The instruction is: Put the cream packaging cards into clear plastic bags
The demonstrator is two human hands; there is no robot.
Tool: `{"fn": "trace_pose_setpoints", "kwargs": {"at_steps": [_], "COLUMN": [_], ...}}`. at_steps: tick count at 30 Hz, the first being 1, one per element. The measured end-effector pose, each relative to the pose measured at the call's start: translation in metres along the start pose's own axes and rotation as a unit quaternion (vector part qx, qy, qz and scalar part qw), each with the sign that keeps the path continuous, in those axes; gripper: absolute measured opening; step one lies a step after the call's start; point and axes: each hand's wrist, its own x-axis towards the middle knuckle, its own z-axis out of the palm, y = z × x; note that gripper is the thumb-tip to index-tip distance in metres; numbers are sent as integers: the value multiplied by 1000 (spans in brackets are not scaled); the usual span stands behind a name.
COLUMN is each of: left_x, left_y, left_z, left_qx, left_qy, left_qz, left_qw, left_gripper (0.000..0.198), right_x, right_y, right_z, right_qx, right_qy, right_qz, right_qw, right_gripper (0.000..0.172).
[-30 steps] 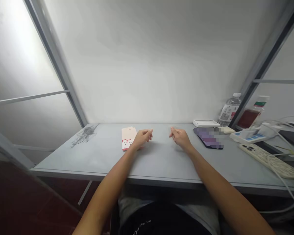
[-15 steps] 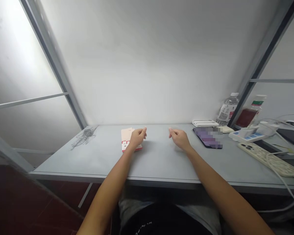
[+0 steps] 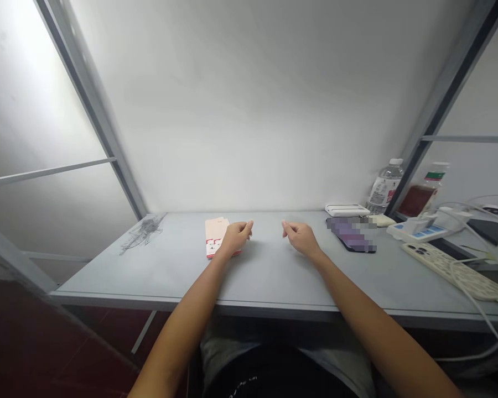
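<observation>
My left hand [image 3: 236, 236] is closed above the desk, its thumb against the curled fingers, with nothing visible in it. It partly covers a pink and white paper packet [image 3: 214, 231] with red print. Facing it across a gap, my right hand [image 3: 301, 236] is also closed, thumb and fingers together, and nothing shows in it. A phone with a purple, blurred screen [image 3: 351, 235] lies on the desk to the right of my right hand.
The grey desk [image 3: 149, 276] backs onto a white wall. At right are a white case [image 3: 347, 210], a clear bottle [image 3: 385, 188], a bottle of dark red liquid [image 3: 419, 196], a power strip [image 3: 417, 229], a patterned phone case [image 3: 456, 271] and loose white cables.
Both hands have moved slightly toward each other, narrowing the gap between them. The packet and phone stay where they were.
</observation>
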Motion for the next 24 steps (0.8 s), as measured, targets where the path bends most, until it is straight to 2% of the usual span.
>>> {"fn": "trace_pose_setpoints", "kwargs": {"at_steps": [12,15,18,21,23,24], "left_x": [-3,-1,3,6,7,7], "left_y": [4,1,-5,-15,-22,-25], "left_z": [2,0,-10,-28,-39,-43], "left_qx": [2,11,65,183,240,255], "left_qy": [-6,7,78,164,173,161], "left_qz": [-18,-19,-83,-195,-240,-259], "left_qw": [1000,1000,991,950,925,918], "left_gripper": [50,50,47,35,43,49], "right_x": [-1,2,8,15,18,18], "right_y": [0,2,8,19,28,33], "right_z": [1,-2,-10,-24,-32,-35], "right_qx": [0,-8,-35,-107,-183,-216], "right_qy": [-13,9,69,146,173,158], "right_qz": [-9,-11,6,54,121,155], "right_qw": [1000,1000,997,982,960,951], "right_gripper": [47,48,48,44,38,37]}}
